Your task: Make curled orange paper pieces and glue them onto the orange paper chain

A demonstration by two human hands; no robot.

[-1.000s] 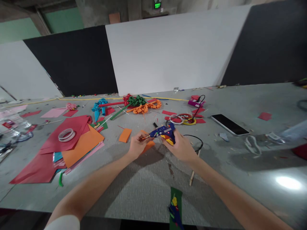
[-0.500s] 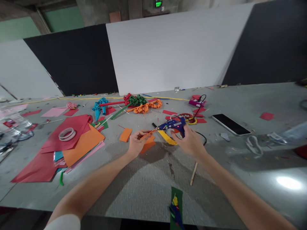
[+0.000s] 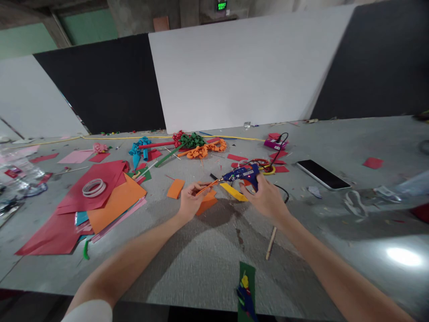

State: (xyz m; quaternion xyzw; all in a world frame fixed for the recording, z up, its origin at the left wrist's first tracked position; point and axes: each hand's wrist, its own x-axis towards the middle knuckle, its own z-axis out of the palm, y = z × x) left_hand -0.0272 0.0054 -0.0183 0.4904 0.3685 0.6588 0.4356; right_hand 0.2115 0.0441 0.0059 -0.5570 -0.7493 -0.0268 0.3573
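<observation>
In my left hand (image 3: pixel 192 201) a thin strip of orange paper (image 3: pixel 208 187) is pinched, its far end pointing up and right. My right hand (image 3: pixel 266 197) is wrapped round the handle of a blue hot glue gun (image 3: pixel 241 173), whose nozzle meets the tip of the strip. A small red light shows on the gun's body. Below the strip lie pieces of orange paper (image 3: pixel 207 203), and one more orange piece (image 3: pixel 175 188) is left of my hand. Under the gun sits a yellow curved piece (image 3: pixel 234 192).
Paper flowers in blue (image 3: pixel 139 150), green (image 3: pixel 192 140) and orange (image 3: pixel 201 152) lie farther back. At left are stacked paper sheets (image 3: pixel 117 203) with tape rolls (image 3: pixel 94 188). A phone (image 3: pixel 322 174), a wooden stick (image 3: pixel 271 243) and a purple box (image 3: pixel 275 144) with a black cable are at right.
Both hands stay almost in place, with the nozzle still at the orange strip's tip. Only a very slight shift of the strip and gun shows.
</observation>
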